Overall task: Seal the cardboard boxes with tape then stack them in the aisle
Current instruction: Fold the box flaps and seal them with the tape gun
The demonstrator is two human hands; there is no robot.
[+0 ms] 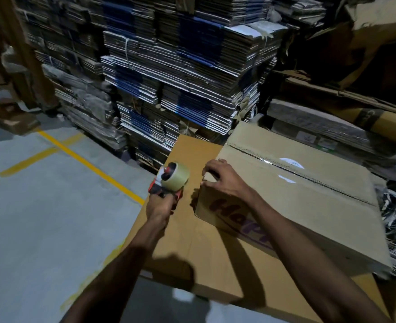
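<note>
A closed cardboard box [309, 206] with purple lettering on its side sits on a larger flat cardboard surface [192, 241]. Clear shiny tape [292, 170] runs along the seam on its top. My right hand [220, 178] rests on the box's near left top corner, fingers curled over the edge. My left hand [161, 206] grips the handle of a red tape dispenser [171, 180] carrying a roll of pale tape, held just left of the box and apart from it.
Tall stacks of bundled flat cartons [180, 78] stand right behind the box. More flattened cardboard [343, 117] lies at the right. The grey floor [41, 206] with yellow lines [87, 162] spreads out to the left.
</note>
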